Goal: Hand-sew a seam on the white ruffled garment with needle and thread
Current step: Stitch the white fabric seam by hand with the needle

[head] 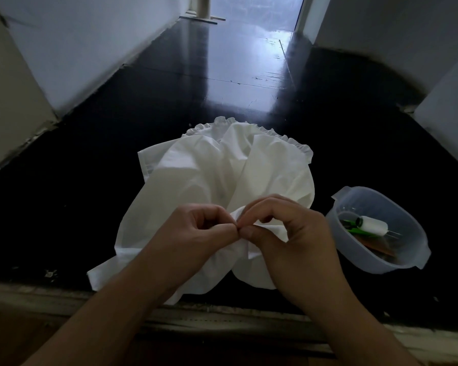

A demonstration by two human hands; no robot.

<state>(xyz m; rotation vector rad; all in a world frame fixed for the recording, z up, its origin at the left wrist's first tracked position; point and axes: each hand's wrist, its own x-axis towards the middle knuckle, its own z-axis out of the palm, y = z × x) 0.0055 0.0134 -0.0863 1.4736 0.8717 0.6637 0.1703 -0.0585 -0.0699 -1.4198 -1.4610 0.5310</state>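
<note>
Head view: a glossy black floor (169, 107) runs away between pale walls (77, 48) toward a bright doorway, catching a long streak of reflected light. The white ruffled garment (222, 167) lies crumpled on this dark surface, just beyond a worn, pale ledge (222, 317) at the near edge. The left hand (196, 228) and right hand (288, 233) meet fingertip to fingertip, both pinching a fold of the cloth; no needle is discernible. Beside it on the right sits a translucent bowl (354, 257) holding a white thread spool (373, 224).
</note>
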